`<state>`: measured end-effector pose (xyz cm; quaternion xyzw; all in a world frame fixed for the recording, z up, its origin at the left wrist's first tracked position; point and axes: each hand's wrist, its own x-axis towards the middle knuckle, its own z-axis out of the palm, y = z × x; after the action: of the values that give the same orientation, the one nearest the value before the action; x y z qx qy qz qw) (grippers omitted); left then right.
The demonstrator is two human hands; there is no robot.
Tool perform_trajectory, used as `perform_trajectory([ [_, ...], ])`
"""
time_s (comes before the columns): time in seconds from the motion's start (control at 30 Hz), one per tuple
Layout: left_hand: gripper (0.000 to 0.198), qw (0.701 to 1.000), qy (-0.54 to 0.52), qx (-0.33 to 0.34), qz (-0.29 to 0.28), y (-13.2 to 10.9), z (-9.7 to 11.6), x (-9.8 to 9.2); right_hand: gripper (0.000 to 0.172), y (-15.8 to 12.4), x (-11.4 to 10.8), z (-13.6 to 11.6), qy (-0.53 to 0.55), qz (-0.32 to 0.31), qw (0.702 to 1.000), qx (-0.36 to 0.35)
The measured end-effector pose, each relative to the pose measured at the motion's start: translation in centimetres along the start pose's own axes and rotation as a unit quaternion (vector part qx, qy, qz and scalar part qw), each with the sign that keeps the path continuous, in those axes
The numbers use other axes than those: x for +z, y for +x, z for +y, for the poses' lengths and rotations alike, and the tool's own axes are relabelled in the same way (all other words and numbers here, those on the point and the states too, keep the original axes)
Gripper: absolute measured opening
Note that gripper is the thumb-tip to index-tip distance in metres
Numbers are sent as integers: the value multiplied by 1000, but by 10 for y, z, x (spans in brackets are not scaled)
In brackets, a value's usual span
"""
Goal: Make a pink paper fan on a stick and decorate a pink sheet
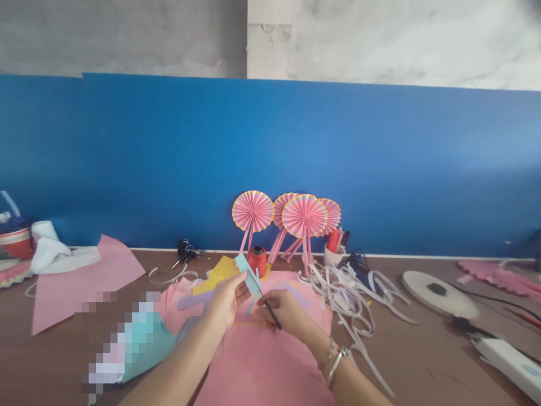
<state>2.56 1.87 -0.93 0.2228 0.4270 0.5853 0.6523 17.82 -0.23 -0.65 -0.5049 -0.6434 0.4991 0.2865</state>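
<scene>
My left hand (230, 299) pinches a small piece of light blue paper (245, 272) between thumb and fingers, tilted above the work surface. A narrow sliver stands a little apart along the paper's right edge. Closed round a slim black tool (273, 316), my right hand (283, 310) brings its tip against the paper's lower end; whether it is scissors or a knife I cannot make out. Beneath both hands lies a large pink paper sheet (266, 361). Yellow paper (226, 268) and lilac scraps (194, 300) lie beside the left hand.
Pleated pink paper fans (253, 211) stand behind a red thread spool (257, 261). A white cup (333, 257) holds pens. Curled white strips (350, 299) spread to the right, near a round cream disc (439, 293) and a white corded device (509, 363). Keys (188, 252) lie by the blue panel (160, 163).
</scene>
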Motion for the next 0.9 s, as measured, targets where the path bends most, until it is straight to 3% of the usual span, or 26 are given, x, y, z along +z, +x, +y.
perform_trajectory([
  [0.9,21,997,59,20,-37,-9,-5,5,9,6,1,8,-42,39,998,-5],
])
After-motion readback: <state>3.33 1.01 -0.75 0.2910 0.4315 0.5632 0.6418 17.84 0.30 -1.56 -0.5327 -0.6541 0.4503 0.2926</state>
